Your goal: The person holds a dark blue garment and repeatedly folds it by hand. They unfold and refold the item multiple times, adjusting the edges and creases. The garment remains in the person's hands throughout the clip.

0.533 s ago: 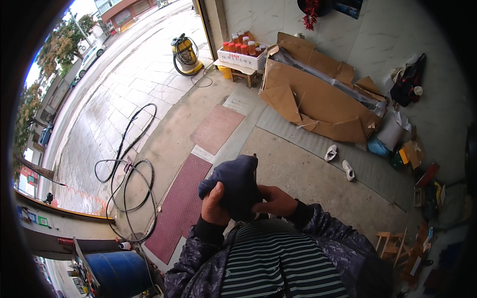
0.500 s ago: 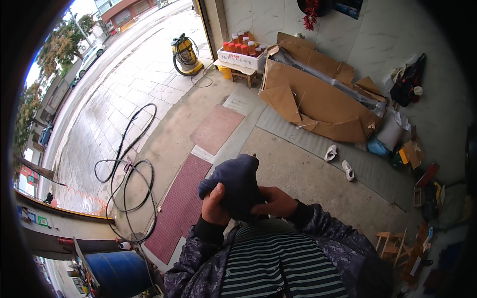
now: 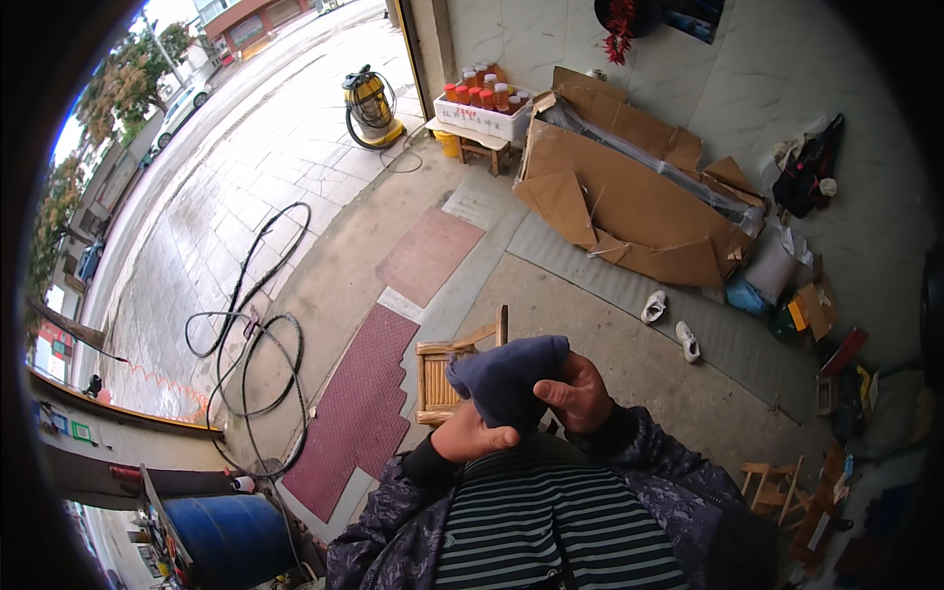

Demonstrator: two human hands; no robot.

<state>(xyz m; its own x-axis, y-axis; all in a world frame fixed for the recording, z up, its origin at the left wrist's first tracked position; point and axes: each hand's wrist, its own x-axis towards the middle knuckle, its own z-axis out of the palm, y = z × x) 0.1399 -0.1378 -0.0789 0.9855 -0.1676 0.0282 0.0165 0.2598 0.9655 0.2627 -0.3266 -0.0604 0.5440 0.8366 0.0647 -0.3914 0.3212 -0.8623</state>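
In front of my striped shirt I hold a bunched dark navy cloth (image 3: 513,379) with both hands. My left hand (image 3: 472,435) grips its lower left side, thumb pointing right across the front. On the other side, my right hand (image 3: 582,395) is curled round the cloth's right edge. Folds hide most of the fingertips, and I cannot tell whether anything lies inside. Just beyond the cloth and to its left stands a small wooden slatted chair (image 3: 431,383), partly covered by the cloth and my left hand.
A large torn cardboard box (image 3: 629,211) lies by the far wall, with white shoes (image 3: 687,339) in front. Black hose (image 3: 298,364) loops across the left floor. Red matting (image 3: 344,413) runs beside it. A yellow vacuum cleaner (image 3: 369,108) and a crate of jars (image 3: 480,116) stand far off.
The cloth has turned and shifted slightly right, now lying flatter. My left hand has moved right and down, my right hand slightly up. More of the wooden chair shows.
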